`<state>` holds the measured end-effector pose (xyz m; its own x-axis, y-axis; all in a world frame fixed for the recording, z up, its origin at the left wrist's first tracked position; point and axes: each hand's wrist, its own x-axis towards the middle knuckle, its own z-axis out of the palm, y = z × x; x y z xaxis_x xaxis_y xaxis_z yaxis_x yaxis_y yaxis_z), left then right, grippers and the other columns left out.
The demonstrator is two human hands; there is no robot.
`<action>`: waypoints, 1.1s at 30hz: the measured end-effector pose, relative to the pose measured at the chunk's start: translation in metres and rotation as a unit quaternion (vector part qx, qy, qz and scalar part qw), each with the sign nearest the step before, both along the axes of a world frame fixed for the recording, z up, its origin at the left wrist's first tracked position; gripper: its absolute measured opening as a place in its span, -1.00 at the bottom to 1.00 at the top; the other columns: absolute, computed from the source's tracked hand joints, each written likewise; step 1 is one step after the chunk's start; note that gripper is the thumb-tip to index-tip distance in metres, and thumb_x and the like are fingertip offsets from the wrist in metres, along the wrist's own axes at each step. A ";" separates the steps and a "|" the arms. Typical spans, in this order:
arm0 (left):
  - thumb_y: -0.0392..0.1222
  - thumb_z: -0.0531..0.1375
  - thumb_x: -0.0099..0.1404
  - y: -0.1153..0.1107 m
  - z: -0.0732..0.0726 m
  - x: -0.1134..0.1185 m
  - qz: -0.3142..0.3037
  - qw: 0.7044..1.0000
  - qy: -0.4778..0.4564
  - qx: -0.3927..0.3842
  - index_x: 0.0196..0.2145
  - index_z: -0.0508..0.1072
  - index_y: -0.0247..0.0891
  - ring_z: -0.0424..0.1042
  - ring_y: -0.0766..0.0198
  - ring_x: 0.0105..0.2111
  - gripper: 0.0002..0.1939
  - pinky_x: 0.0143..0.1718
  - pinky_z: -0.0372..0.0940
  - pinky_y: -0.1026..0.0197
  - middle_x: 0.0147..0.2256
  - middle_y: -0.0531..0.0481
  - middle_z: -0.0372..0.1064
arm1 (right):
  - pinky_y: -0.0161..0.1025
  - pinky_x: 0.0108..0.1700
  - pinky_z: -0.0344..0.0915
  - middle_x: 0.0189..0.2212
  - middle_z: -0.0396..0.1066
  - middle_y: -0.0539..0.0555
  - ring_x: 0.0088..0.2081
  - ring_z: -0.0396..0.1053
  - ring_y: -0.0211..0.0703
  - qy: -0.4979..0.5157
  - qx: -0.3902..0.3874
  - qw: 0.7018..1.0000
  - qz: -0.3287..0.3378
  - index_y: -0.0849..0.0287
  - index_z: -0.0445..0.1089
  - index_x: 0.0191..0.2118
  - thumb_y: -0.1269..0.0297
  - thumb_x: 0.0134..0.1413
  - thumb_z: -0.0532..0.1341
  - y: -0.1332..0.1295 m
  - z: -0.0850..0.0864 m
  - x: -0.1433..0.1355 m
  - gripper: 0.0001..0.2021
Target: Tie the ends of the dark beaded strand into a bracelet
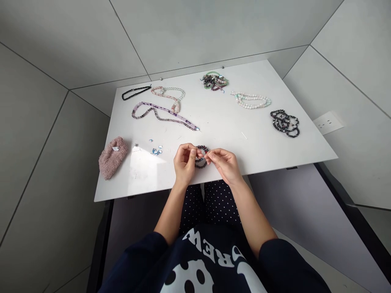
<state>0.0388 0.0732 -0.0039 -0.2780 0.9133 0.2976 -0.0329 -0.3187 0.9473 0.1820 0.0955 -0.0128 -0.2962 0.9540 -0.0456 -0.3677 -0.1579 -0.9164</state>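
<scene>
Near the front edge of the white table, a dark beaded bracelet with a few red beads shows between my two hands. My left hand pinches at its left side, thumb pressed against the curled fingers. From the right, my right hand closes thumb and index finger on its upper right side. The fingertips of both hands are close together, and they cover part of the beads. Whether a thin cord runs between the fingertips is too small to tell.
Small blue-and-white scraps and a fuzzy pink pouch lie left. Behind are a purple bead strand, a pink-and-clear strand, a black strand, and a mixed pile. Right are pale beads and black beads.
</scene>
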 end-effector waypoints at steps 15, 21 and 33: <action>-0.18 0.29 0.32 -0.001 -0.008 -0.003 -0.005 0.998 0.066 -0.004 -0.18 0.60 -0.17 0.53 0.26 -0.22 -0.87 -0.18 0.47 0.16 -0.20 -0.09 0.52 | -0.04 -0.04 0.53 -0.24 0.61 0.09 -0.17 0.57 -0.09 -0.056 0.020 0.995 -0.085 0.11 0.55 -0.22 0.18 0.05 0.39 -0.003 -0.009 -0.008 -0.81; -0.16 0.28 0.33 -0.002 -0.007 -0.001 -0.026 0.999 0.033 -0.016 -0.04 0.54 -0.17 0.57 0.27 -0.23 -0.76 -0.12 0.52 0.14 -0.18 -0.09 0.52 | -0.07 -0.08 0.54 -0.28 0.61 0.08 -0.21 0.59 -0.09 -0.060 0.020 0.991 -0.120 0.09 0.36 -0.16 0.15 0.06 0.39 -0.005 -0.005 -0.011 -0.71; -0.20 0.39 0.19 -0.002 -0.008 0.000 -0.037 0.998 0.011 -0.053 0.01 0.42 -0.14 0.51 0.41 -0.44 -0.57 -0.39 0.50 0.31 -0.19 0.01 0.35 | -0.11 -0.12 0.53 -0.36 0.55 -0.01 -0.28 0.57 -0.16 -0.110 0.108 0.983 -0.095 0.03 0.13 -0.18 0.16 0.13 0.34 -0.008 -0.005 -0.011 -0.67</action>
<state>0.0391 0.0715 -0.0117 -0.2025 0.9580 0.2029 -0.0320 -0.2136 0.9764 0.1705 0.0879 -0.0176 -0.1175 0.9856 0.1218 -0.1599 0.1022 -0.9818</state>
